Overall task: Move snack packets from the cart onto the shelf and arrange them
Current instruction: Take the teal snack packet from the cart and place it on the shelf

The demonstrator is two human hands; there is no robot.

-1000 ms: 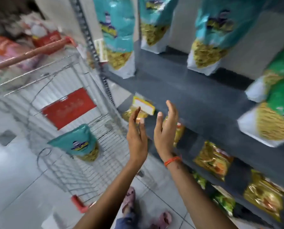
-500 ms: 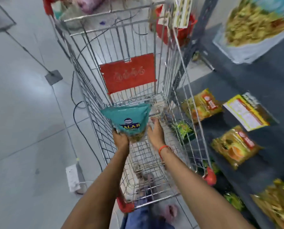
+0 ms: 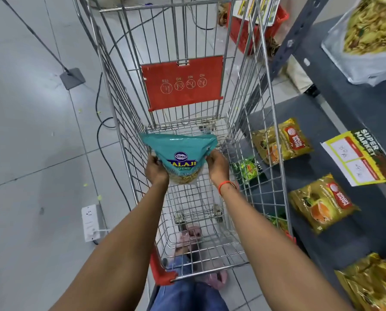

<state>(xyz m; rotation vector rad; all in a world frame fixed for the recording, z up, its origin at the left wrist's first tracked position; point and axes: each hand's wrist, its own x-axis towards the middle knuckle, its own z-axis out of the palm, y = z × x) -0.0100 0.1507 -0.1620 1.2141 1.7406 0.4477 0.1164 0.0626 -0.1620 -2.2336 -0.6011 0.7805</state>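
Observation:
A teal snack packet point(image 3: 180, 153) with a blue logo is held inside the wire cart point(image 3: 129, 90), above the cart's floor. My left hand point(image 3: 155, 169) grips its left edge and my right hand point(image 3: 216, 165) grips its right edge; an orange band circles my right wrist. The dark grey shelf point(image 3: 335, 113) stands just right of the cart. On it lie yellow snack packets point(image 3: 281, 142) and, higher up, a clear-bottomed packet of yellow snack point(image 3: 367, 34).
A red flap point(image 3: 183, 81) hangs on the cart's far wall. A yellow price tag point(image 3: 358, 158) hangs from the shelf edge. On the tiled floor at left lie a white power strip point(image 3: 90, 222), black cables and a stand base point(image 3: 72, 77). A red basket point(image 3: 255, 30) sits beyond the cart.
A second ago both hands were raised empty near the shelf. The view has swung down to the cart and both hands have closed on the teal packet, lifting it slightly.

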